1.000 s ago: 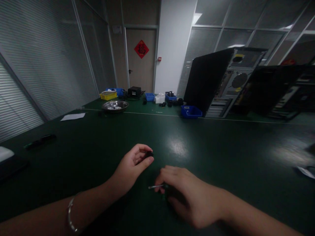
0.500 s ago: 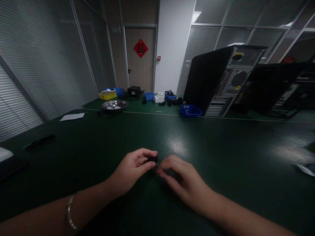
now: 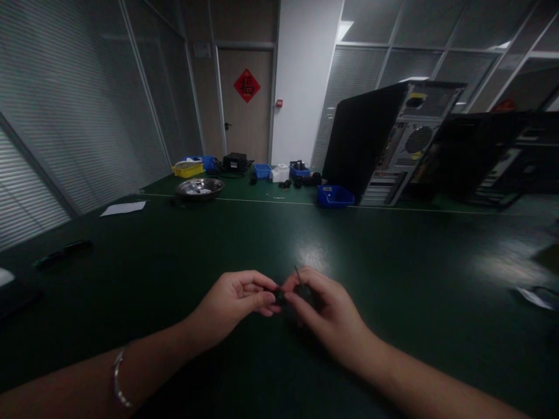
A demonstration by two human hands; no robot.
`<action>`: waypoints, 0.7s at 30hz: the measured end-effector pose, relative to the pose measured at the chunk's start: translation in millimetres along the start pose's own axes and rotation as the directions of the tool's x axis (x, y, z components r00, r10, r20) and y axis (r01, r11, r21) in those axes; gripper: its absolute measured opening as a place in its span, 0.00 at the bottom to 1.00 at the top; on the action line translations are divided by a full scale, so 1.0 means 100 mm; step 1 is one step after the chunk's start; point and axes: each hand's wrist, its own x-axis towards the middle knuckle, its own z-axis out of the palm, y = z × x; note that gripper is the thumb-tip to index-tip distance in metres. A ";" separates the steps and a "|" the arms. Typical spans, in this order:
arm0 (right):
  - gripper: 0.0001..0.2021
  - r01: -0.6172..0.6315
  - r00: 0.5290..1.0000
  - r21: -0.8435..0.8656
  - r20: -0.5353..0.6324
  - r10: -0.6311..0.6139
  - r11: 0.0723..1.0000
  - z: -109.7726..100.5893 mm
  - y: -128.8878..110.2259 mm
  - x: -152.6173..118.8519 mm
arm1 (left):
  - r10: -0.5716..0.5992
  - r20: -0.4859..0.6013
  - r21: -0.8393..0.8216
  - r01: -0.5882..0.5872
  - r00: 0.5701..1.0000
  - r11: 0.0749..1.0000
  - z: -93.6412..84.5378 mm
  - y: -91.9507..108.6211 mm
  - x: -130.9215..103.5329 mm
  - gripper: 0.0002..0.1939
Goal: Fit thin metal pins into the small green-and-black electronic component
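Above the near middle of the dark green tabletop (image 3: 196, 244), the two hands now meet, where a second ago they were apart. The left hand (image 3: 244, 298) has a narrow grip, pinching a small black part (image 3: 279, 297) between thumb and fingers; it sits slightly lower and further right than it did a second ago. The right hand (image 3: 334, 311) has come up and in from its lower place, and its thumb and index fingertip are now at the right side of the small black part. Whether they press on it or only meet its edge is hard to tell.

The right hand's grip is also closed, keeping a thin tool (image 3: 298, 273) among its fingers. A second ago the metal shaft pointed left, and half a second ago, blurred, it was directed at the part; now it sticks up past the knuckles, turned away from the part. The tool's other end is hidden in the hand.

Further back, the metal bowl (image 3: 198, 198), the blue bin (image 3: 335, 198) and the computer tower (image 3: 367, 139) keep their places on the tabletop, the whole view having shifted slightly.
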 end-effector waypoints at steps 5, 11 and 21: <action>0.04 0.049 0.998 -0.029 0.034 -0.048 0.998 -0.02 -0.04 0.03 | -0.012 0.005 0.005 0.012 1.000 1.000 0.02 0.01 -0.02 0.10; 0.05 0.104 0.994 -0.046 0.046 -0.102 0.994 -0.02 -0.05 0.04 | -0.025 0.020 0.022 0.025 0.999 0.999 0.01 0.02 -0.01 0.10; 0.06 0.146 0.989 -0.040 0.034 -0.145 0.988 -0.02 -0.07 0.03 | 0.002 0.020 0.024 -0.002 1.000 1.000 0.00 0.00 -0.01 0.10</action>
